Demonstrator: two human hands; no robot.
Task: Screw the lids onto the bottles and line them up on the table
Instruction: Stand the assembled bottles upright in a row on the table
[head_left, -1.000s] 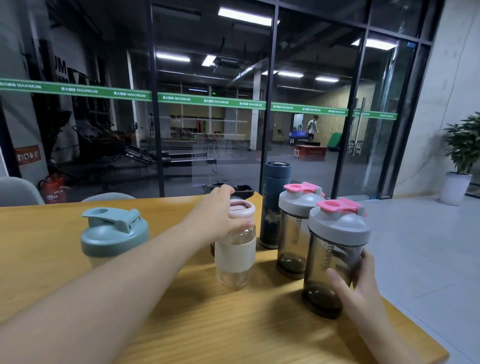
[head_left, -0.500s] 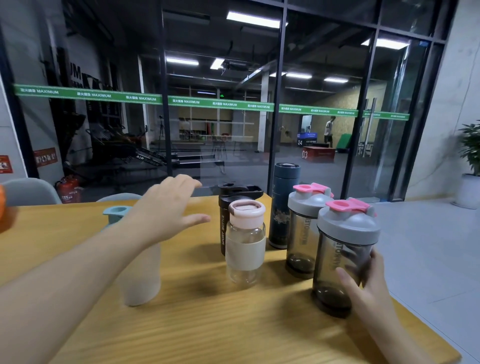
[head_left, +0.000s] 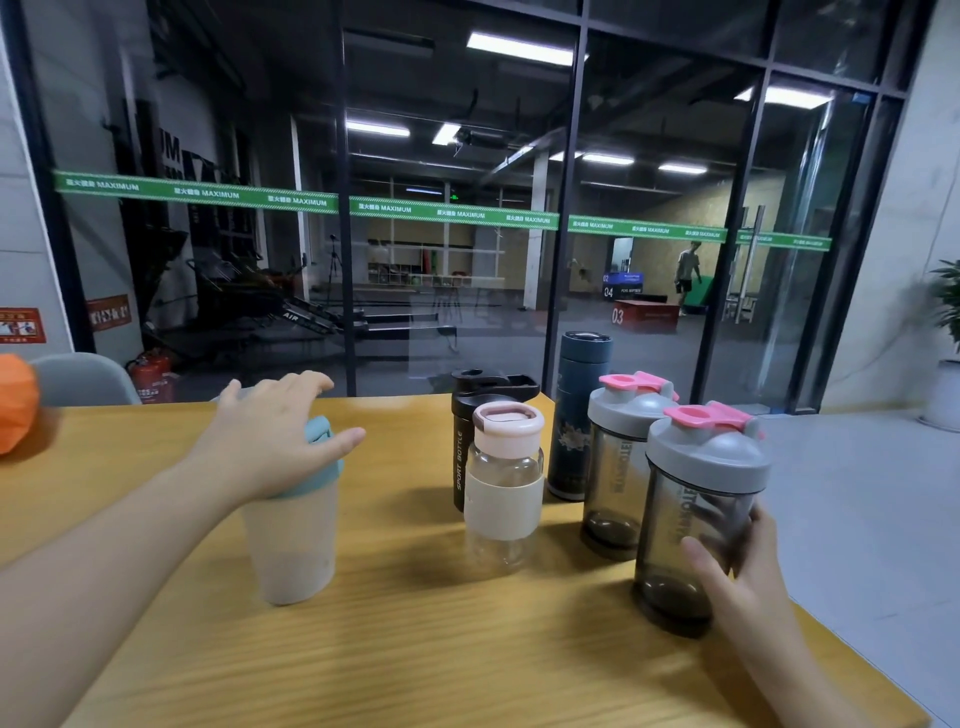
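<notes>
A cream shaker bottle (head_left: 291, 545) with a teal lid (head_left: 324, 441) stands left of centre on the wooden table (head_left: 415, 649). My left hand (head_left: 270, 431) lies over that lid with its fingers spread. To the right stand a clear bottle with a pink lid (head_left: 504, 483), a black sport bottle (head_left: 470, 415) behind it, a dark blue flask (head_left: 576, 415) and a grey-lidded smoky shaker (head_left: 621, 467). My right hand (head_left: 737, 571) grips the nearest smoky shaker with a pink-tabbed grey lid (head_left: 696, 509) low on its side.
The table's right edge runs close beside the nearest shaker. An orange object (head_left: 15, 405) sits at the far left edge, with a grey chair back (head_left: 83, 376) behind the table. Glass walls stand beyond, and a potted plant (head_left: 950, 332) is at the right.
My left hand left the pink-lidded bottle and moved left onto the teal lid of the cream shaker. My right hand kept its hold on the nearest shaker.
</notes>
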